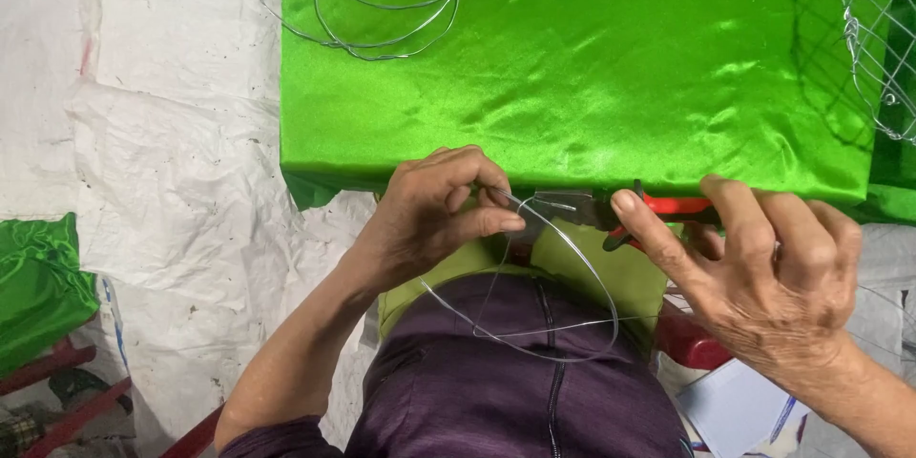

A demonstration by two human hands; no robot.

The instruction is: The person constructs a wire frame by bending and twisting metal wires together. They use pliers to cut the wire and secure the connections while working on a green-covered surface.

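Observation:
My left hand (pixel 434 215) pinches a thin silver wire (pixel 563 324) that curves down into a loop over my lap. My right hand (pixel 763 267) grips red-handled pliers (pixel 658 210), and their dark jaws meet the wire just right of my left fingertips. Both hands hover at the near edge of a table covered with shiny green cloth (pixel 572 67). The pliers' handles are mostly hidden under my right fingers.
A coil of loose wire (pixel 382 10) lies at the table's far left. A wire mesh frame (pixel 883 48) stands at the right edge. White plastic sheeting (pixel 162 162) covers the floor on the left, with green cloth (pixel 38 277) and red bars (pixel 76 401) at the lower left.

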